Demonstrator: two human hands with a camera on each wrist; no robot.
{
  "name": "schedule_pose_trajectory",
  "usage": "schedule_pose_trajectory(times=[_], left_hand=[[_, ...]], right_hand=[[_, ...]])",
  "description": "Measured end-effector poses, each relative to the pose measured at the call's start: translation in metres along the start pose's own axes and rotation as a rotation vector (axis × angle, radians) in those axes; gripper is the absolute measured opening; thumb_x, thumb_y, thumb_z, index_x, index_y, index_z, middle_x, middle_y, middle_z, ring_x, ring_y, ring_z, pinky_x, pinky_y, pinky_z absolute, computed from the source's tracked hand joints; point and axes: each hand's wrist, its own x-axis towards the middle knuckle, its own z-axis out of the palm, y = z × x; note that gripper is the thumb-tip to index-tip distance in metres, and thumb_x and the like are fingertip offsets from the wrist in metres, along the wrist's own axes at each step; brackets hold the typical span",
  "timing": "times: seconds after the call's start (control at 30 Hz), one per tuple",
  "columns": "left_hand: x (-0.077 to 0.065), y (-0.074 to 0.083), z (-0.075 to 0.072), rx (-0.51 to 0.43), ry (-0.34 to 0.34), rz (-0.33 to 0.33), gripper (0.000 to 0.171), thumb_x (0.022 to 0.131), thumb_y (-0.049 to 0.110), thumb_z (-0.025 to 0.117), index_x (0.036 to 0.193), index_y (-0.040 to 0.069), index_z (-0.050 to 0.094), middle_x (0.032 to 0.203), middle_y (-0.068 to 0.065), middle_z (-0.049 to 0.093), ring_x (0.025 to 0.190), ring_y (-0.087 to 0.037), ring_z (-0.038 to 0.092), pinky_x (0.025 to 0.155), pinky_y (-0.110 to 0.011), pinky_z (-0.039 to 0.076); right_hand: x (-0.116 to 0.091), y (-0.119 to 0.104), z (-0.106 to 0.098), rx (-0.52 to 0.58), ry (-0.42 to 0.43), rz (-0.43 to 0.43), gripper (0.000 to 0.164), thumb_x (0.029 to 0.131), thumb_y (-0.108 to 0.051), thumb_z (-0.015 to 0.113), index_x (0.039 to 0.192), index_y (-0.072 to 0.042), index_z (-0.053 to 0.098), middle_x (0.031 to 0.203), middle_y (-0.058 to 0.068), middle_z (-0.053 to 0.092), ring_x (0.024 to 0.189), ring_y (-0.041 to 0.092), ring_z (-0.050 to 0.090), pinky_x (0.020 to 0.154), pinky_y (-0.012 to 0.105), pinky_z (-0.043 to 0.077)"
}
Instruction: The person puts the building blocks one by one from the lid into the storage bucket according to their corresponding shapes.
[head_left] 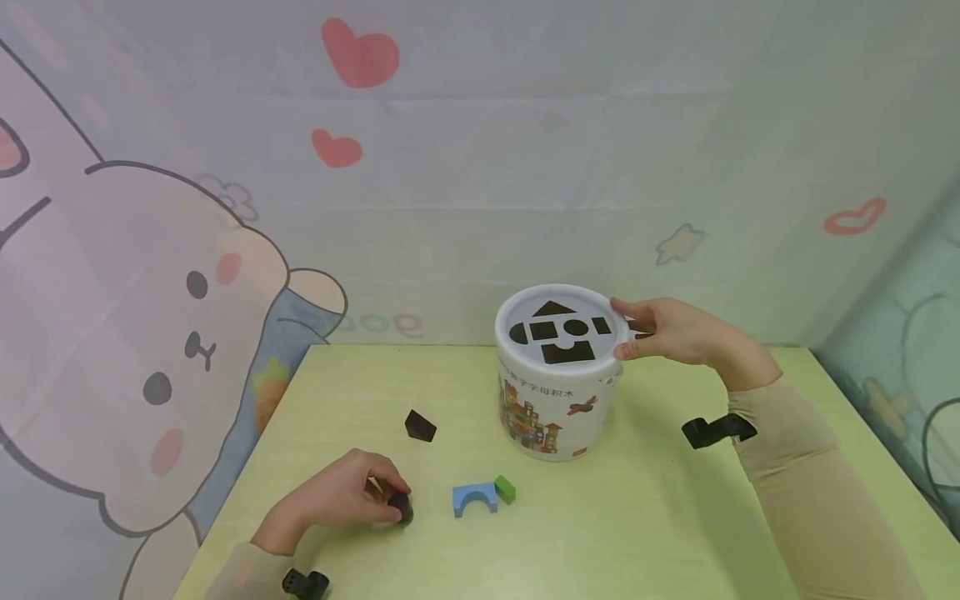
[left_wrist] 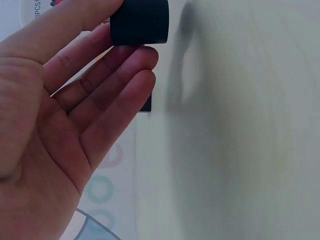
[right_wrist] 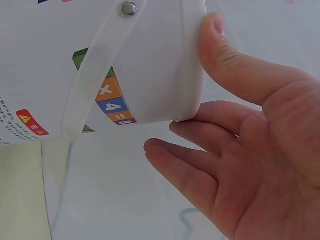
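Note:
My left hand (head_left: pixel 348 493) pinches a dark cylinder block (head_left: pixel 402 507) between thumb and fingertips, low over the table's left half. In the left wrist view the block (left_wrist: pixel 140 21) shows its curved side, and the other fingers spread loosely below it. A white bucket (head_left: pixel 551 412) stands upright with its lid (head_left: pixel 517 352) on; the lid has several shaped holes. My right hand (head_left: pixel 678 333) holds the lid's right rim, thumb in front and fingers farther back. Seen from the right wrist, thumb and fingers lie around the edge of the bucket (right_wrist: pixel 155 65).
On the yellow-green table (head_left: pixel 660 517), a blue arch block (head_left: pixel 475 497) touches a small green block (head_left: pixel 505 489) in front of the bucket. A dark angular block (head_left: pixel 420 427) lies left of the bucket. Behind hangs a printed cloth (head_left: pixel 480 208); a cable (head_left: pixel 927 450) hangs at right.

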Motion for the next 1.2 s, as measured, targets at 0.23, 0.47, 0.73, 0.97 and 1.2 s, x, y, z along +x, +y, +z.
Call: schedule_pose_trajectory(times=[0.23,0.47,0.73,0.97,1.2], left_hand=[[0.013,0.011,-0.006,0.047,0.080,0.090,0.025,0.094,0.018,0.087,0.114,0.005,0.082,0.105,0.006,0.076,0.094,-0.013,0.073,0.082,-0.035,0.063],[0.032,0.040,-0.010,0.110,0.187,0.170,0.024,0.097,0.017,0.083,0.120,0.016,0.081,0.110,0.006,0.075,0.095,-0.011,0.072,0.085,-0.038,0.063],[0.069,0.091,-0.009,0.079,0.394,0.265,0.029,0.095,0.008,0.082,0.124,0.010,0.080,0.115,0.000,0.074,0.094,-0.016,0.076,0.076,-0.034,0.064],[0.106,0.120,0.000,0.037,0.595,0.343,0.028,0.094,0.005,0.083,0.122,0.006,0.081,0.114,-0.005,0.075,0.098,-0.020,0.074,0.083,-0.046,0.064],[0.138,0.142,0.008,-0.059,0.695,0.392,0.027,0.093,0.007,0.085,0.119,0.002,0.081,0.112,-0.009,0.074,0.095,-0.023,0.075,0.085,-0.040,0.063]], right_hand=[[-0.001,0.000,-0.001,0.003,-0.002,0.015,0.091,0.097,-0.028,0.083,0.162,0.011,0.032,0.171,0.023,0.027,0.147,0.048,0.043,0.117,0.063,0.037],[0.000,0.001,0.000,0.011,-0.004,0.006,0.092,0.097,-0.027,0.083,0.162,0.012,0.030,0.170,0.026,0.026,0.146,0.049,0.043,0.117,0.063,0.037],[0.004,-0.005,-0.003,-0.057,-0.009,0.005,0.087,0.096,-0.026,0.084,0.158,0.014,0.038,0.168,0.027,0.031,0.145,0.051,0.045,0.116,0.065,0.038],[0.008,-0.010,-0.006,-0.103,-0.011,0.038,0.091,0.094,-0.029,0.086,0.159,0.012,0.037,0.167,0.024,0.035,0.146,0.049,0.045,0.117,0.065,0.036],[0.009,-0.015,-0.008,-0.135,-0.016,0.068,0.094,0.092,-0.033,0.087,0.159,0.012,0.038,0.165,0.025,0.038,0.146,0.050,0.044,0.116,0.068,0.036]])
